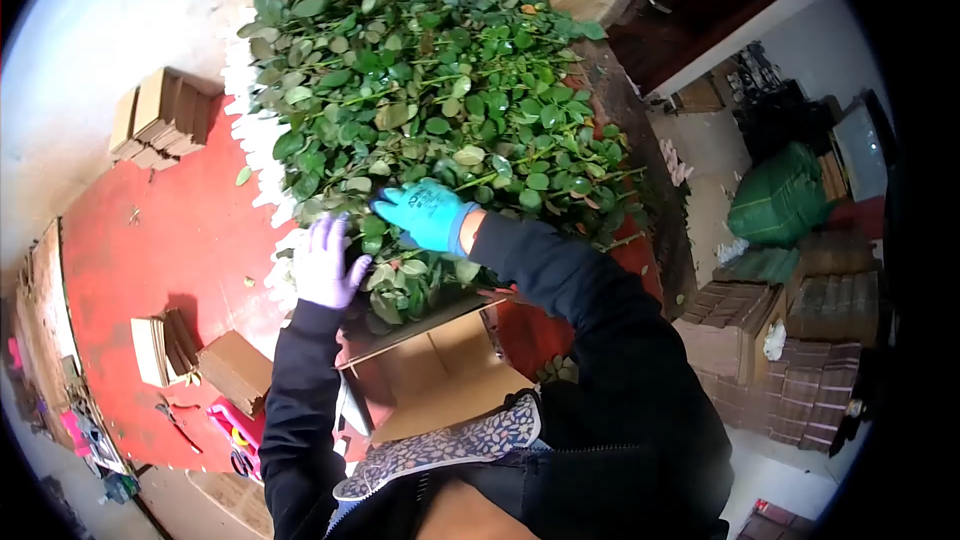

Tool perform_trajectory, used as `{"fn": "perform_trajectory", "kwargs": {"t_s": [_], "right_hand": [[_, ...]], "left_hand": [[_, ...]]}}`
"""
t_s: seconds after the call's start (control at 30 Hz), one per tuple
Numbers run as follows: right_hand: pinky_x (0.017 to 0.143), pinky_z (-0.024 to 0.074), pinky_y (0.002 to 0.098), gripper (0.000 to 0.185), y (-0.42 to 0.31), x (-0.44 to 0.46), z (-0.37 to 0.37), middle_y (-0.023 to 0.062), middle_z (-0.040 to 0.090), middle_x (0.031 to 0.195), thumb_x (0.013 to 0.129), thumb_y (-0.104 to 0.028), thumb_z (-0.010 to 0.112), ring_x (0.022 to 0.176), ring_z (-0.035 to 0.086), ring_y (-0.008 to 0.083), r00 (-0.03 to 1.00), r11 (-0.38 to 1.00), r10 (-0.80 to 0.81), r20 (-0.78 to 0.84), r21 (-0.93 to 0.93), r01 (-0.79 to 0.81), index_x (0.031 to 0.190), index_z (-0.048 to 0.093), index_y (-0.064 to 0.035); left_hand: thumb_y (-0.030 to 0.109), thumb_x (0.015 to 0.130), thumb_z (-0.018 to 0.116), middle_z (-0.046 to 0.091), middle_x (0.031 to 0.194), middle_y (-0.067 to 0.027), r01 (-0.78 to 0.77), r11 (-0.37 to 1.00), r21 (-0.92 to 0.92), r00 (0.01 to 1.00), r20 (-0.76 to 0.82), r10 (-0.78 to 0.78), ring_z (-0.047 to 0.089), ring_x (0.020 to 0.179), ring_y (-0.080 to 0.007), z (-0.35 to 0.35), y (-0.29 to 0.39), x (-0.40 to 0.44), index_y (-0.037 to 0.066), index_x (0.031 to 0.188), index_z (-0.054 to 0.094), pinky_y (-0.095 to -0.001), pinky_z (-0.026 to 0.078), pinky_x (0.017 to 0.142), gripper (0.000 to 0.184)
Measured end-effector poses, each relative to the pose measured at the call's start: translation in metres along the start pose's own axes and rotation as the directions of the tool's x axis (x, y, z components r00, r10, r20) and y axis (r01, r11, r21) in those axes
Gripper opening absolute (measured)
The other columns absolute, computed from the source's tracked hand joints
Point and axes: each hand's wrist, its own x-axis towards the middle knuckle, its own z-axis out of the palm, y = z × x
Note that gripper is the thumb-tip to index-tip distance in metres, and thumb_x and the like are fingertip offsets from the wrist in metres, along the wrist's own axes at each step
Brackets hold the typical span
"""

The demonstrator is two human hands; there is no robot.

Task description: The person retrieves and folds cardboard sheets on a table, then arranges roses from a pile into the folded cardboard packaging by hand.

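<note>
A broad pile of leafy cut stems (430,110), rose-like in their leaves, lies across the red table with white wrapped ends (255,130) along its left side. My left hand (325,265), in a lavender glove, lies at the near left corner of the pile, fingers stretched out and thumb apart, touching the wrapped ends and leaves. Beside it my right hand (430,215), in a teal glove, rests flat over the leaves with its fingers extended to the left. Some of its fingertips are hidden among the foliage. Below both hands stands an open cardboard box (440,370).
On the red table (160,240) lie stacked cardboard pieces (165,115), more folded cardboard (235,370), red-handled pruners (180,420) and a pink tool (238,425). Cardboard bundles (800,370) and a green sack (780,195) stand at the right. A wall borders the far side.
</note>
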Motion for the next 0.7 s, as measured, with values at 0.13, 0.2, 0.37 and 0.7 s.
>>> {"fn": "perform_trajectory", "kwargs": {"t_s": [0.13,0.2,0.37,0.7], "right_hand": [[0.085,0.0459,0.0449,0.055,-0.013,-0.006,-0.015,0.0102,0.056,0.126,0.079,-0.02,0.065,0.106,0.057,0.0291,0.996,0.969,0.09,0.008,-0.23,-0.085,0.132,0.053,-0.012],[0.081,0.0479,0.0441,0.052,-0.012,-0.011,-0.023,0.0095,0.058,0.121,0.077,-0.016,0.063,0.102,0.06,0.0284,0.995,0.981,0.099,0.005,-0.166,-0.097,0.129,0.055,-0.0116],[0.063,0.052,0.0423,0.029,0.029,-0.02,-0.077,0.01,0.062,0.092,0.077,-0.012,0.06,0.077,0.065,0.0298,0.891,0.961,0.115,-0.439,-0.178,-0.212,0.106,0.058,-0.01],[0.073,0.0515,0.0475,0.023,0.096,-0.005,0.021,0.0183,0.066,0.09,0.082,-0.019,0.059,0.082,0.064,0.0373,0.985,0.986,0.159,-0.072,0.06,-0.155,0.101,0.064,-0.0068]], "left_hand": [[0.031,0.066,0.085,0.041,0.145,-0.0211,0.082,0.981,-0.173,0.983,-0.146,-0.108,0.039,0.133,-0.0388,-0.007,-0.007,0.002,0.002,0.146,0.034,-0.0471,0.032,0.11,0.099],[0.03,0.067,0.084,0.042,0.144,-0.0208,0.101,0.976,-0.191,0.985,-0.119,-0.125,0.039,0.133,-0.0391,0.0,-0.016,0.002,0.002,0.145,0.035,-0.0467,0.032,0.11,0.096],[0.015,0.079,0.071,0.063,0.12,-0.0113,0.029,0.983,-0.183,0.999,-0.028,-0.035,0.052,0.119,-0.0368,-0.006,-0.027,0.007,0.008,0.115,0.062,-0.0459,0.035,0.108,0.037],[0.03,0.085,0.063,0.054,0.131,-0.0156,-0.047,0.996,-0.069,0.989,0.136,0.056,0.043,0.131,-0.0385,0.011,-0.008,0.025,0.006,0.132,0.051,-0.0532,0.029,0.11,0.054]]}}
